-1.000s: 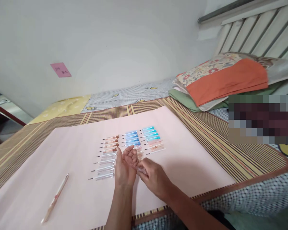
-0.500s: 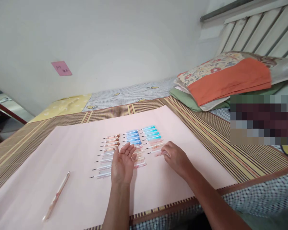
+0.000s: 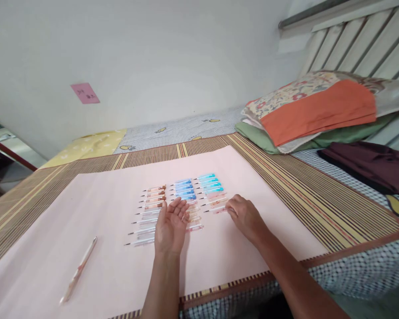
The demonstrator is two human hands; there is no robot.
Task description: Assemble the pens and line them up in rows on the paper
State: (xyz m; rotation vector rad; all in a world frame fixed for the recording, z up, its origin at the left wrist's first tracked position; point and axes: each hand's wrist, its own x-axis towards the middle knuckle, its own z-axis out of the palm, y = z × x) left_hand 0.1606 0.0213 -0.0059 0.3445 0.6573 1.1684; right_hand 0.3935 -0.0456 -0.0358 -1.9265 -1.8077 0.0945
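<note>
Three columns of pens lie side by side on a large pink sheet [image 3: 113,266]: brown and clear pens [image 3: 149,208] on the left, blue pens [image 3: 183,188] in the middle, teal and pink pens [image 3: 210,188] on the right. My left hand [image 3: 169,226] is palm up and open over the middle column, holding nothing I can see. My right hand [image 3: 244,217] rests at the near end of the right column, fingers pinched on a pink pen [image 3: 217,209] that lies on the sheet.
A single pen [image 3: 78,270] lies apart at the sheet's left front. The sheet covers a striped bamboo mat [image 3: 319,199] on a bed. Folded bedding [image 3: 312,110] and a dark cloth [image 3: 372,164] are at the right. A pink note [image 3: 85,93] sticks to the wall.
My right hand left my left palm and carried a pink pen to the right column, setting it down at the near end. My left hand stayed palm up.
</note>
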